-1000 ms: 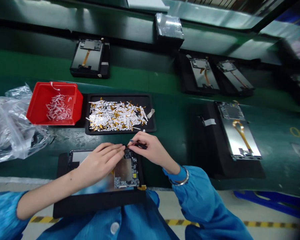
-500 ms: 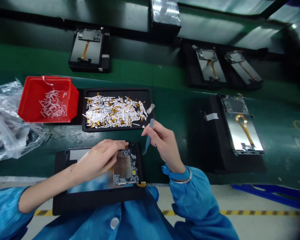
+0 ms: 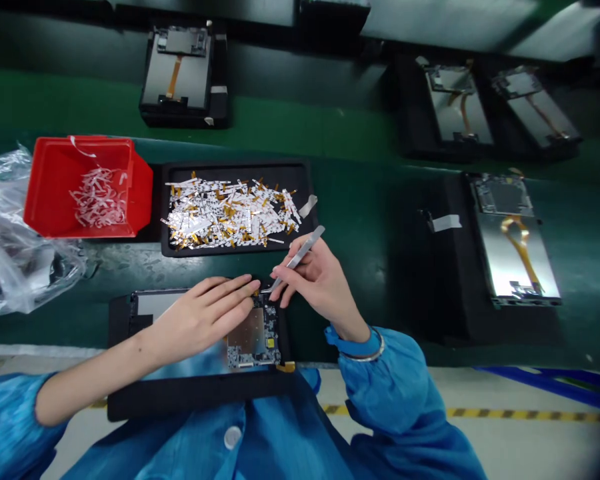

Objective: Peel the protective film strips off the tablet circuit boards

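My left hand (image 3: 213, 310) lies flat over a tablet screen assembly (image 3: 180, 363), fingers stretched toward the top edge of its circuit board (image 3: 247, 333). Between the thumb and fingers of my right hand (image 3: 315, 277) is a pair of metal tweezers (image 3: 300, 257). The tweezers' tip meets the board's upper edge, close to my left fingertips; what it touches there is too small to make out. Under the assembly lies a black pad (image 3: 190, 397).
Beyond my hands, a black tray (image 3: 305, 177) holds many white and amber flex strips. Left of it stand a red bin (image 3: 50, 190) with white scraps and clear plastic bags (image 3: 10, 253). More screen assemblies (image 3: 523, 257) rest on black blocks at the right and back.
My right hand has turned and brought the tweezers' tip from beside the assembly to the board's upper edge. My left hand stays on the assembly. The camera view has shifted slightly.
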Demonstrator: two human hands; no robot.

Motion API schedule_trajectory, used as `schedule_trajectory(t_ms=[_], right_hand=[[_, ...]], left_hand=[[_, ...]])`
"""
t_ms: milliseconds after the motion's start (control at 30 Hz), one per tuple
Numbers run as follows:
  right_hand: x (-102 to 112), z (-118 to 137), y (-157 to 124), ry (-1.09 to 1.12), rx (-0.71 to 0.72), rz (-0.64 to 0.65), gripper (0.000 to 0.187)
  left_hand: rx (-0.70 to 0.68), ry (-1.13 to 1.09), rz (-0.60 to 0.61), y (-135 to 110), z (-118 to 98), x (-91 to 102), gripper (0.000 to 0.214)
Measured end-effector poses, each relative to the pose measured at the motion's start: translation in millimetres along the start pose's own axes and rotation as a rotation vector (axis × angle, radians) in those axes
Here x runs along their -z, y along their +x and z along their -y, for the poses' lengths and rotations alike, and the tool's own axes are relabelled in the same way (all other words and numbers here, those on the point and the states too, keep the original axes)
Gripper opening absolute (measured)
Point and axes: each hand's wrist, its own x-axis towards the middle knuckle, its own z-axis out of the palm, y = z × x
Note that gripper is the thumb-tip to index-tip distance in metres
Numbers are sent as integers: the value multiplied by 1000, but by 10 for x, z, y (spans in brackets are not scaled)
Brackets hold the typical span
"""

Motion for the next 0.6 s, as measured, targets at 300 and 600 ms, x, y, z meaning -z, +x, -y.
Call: schedule_trajectory(t_ms=[300, 600], right_hand=[[1, -60, 13, 16, -17, 15, 39], [13, -41, 4, -9, -27, 14, 41]], left_hand=[[46, -46, 11, 15, -17, 32, 29], [88, -111, 21, -59, -84, 73, 29]])
